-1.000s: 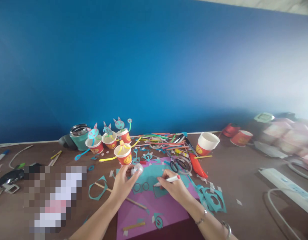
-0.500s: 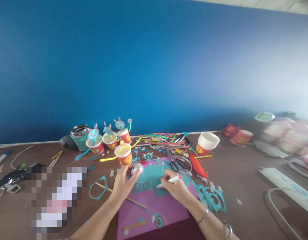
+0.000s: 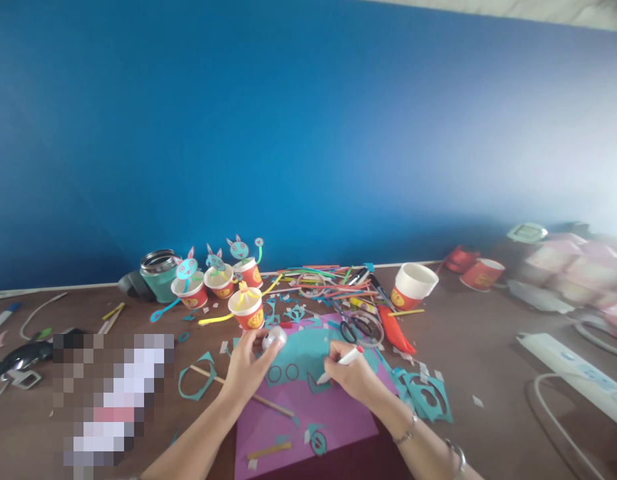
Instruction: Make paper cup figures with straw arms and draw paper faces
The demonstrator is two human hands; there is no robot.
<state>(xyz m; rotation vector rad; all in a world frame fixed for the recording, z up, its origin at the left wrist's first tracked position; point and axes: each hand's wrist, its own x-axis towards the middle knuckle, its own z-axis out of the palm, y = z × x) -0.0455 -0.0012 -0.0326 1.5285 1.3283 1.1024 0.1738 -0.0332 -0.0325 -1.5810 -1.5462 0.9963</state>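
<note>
My right hand grips a white marker with a red end, its tip down on a turquoise paper sheet. Beside the tip runs a dark curved line, and two drawn circles stand to its left. My left hand is closed around a small, clear, round object at the sheet's left side; its exact kind is unclear. Beneath the turquoise sheet lies a purple sheet. A thin wooden stick and a small turquoise cutout with a drawn spiral rest on the purple one.
Decorated paper cups stand at the back left near a turquoise thermos. Scissors, pipe cleaners and a white-and-red cup sit behind my right hand. Paper offcuts and a power strip lie to the right.
The marker tip has moved slightly down and right, and the dark line beside it now looks longer. My left hand keeps its place.
</note>
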